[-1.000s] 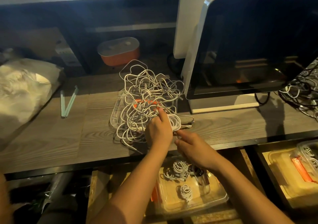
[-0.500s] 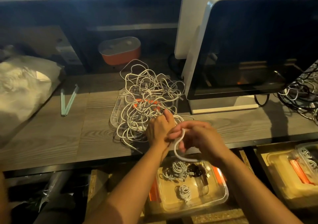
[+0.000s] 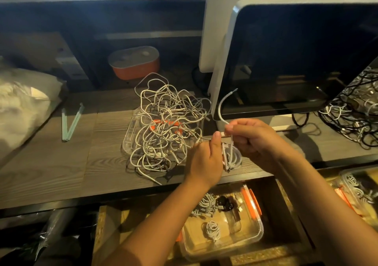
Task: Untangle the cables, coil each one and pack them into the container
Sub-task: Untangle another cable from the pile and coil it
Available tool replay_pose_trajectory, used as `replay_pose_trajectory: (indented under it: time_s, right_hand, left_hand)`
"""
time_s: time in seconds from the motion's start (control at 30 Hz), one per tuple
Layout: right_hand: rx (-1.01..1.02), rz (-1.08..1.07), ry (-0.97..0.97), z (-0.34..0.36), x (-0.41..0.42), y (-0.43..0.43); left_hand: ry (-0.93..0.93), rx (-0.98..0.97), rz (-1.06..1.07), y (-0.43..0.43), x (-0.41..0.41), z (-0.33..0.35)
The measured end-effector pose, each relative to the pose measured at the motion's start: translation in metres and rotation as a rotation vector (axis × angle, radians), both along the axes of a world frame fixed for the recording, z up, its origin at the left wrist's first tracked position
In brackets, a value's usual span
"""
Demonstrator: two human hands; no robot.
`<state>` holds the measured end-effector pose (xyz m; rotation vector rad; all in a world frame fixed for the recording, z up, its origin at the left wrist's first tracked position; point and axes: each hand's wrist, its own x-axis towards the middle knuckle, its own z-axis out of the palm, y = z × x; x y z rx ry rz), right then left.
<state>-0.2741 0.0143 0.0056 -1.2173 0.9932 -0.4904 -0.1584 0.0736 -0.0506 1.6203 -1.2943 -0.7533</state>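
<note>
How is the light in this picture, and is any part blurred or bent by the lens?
Head view: dim, warm light; the monitor reflects faintly and its edges bow from the wide lens; the cable end above the right hand is a little blurred; the bag at the left looks soft.

The bench [image 3: 51, 163] is matt grey-brown wood with a coarse visible grain. The cables [image 3: 163, 126] heaped mid-frame have smooth, dull white plastic sheaths and lie over a clear glossy plastic tray [image 3: 131, 141]. At lower centre the container [image 3: 259, 231] is clear shiny plastic with orange plastic clips, the screen [image 3: 296, 57] at upper right is glossy black in a matt pale frame, and the bag [image 3: 20, 106] at left is crinkled plastic film.
</note>
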Motion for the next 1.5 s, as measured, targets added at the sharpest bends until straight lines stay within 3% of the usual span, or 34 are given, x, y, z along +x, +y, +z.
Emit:
replay_pose_trajectory:
  time_s: [0.2, 0.3, 0.4, 0.53, 0.6, 0.8, 0.93, 1.03, 1.27, 1.4, 1.5]
  right_hand:
    - [0.182, 0.016, -0.031, -0.008, 0.003, -0.001]
    - [0.394, -0.098, -0.166, -0.019, 0.004, 0.0]
    - [0.497, -0.246, -0.266, -0.034, 0.012, 0.016]
    - [0.335, -0.451, -0.262, -0.057, 0.026, 0.042]
    - [0.202, -0.546, -0.164, -0.072, 0.031, 0.055]
    - [-0.622, -0.495, 0.185, -0.1, 0.041, 0.092]
    - [-0.893, -0.415, 0.207, -0.1, 0.034, 0.085]
    - [-0.928, -0.458, 0.132, -0.096, 0.038, 0.083]
    - [-0.803, -0.552, 0.044, -0.093, 0.04, 0.083]
    - [-0.723, -0.509, 0.066, -0.092, 0.039, 0.082]
    - [-0.773, -0.47, 0.12, -0.085, 0.042, 0.08]
  left_hand:
    - [0.103, 0.113, -0.251, 0.004, 0.001, 0.009]
    - [0.251, 0.054, -0.319, 0.007, 0.002, 0.011]
    - [0.346, 0.006, -0.2, 0.013, 0.0, 0.014]
    - [0.403, 0.107, 0.3, 0.011, 0.003, 0.014]
    - [0.434, 0.167, 0.451, 0.01, 0.005, 0.009]
    - [0.672, 0.299, 0.505, 0.008, 0.005, -0.005]
    - [0.783, 0.259, 0.526, 0.009, 0.004, -0.011]
    - [0.776, 0.237, 0.548, 0.008, 0.001, -0.007]
    - [0.745, 0.211, 0.538, 0.008, 0.0, -0.006]
    - [0.674, 0.211, 0.524, 0.01, 0.002, -0.002]
    - [0.592, 0.178, 0.489, 0.013, 0.001, 0.0]
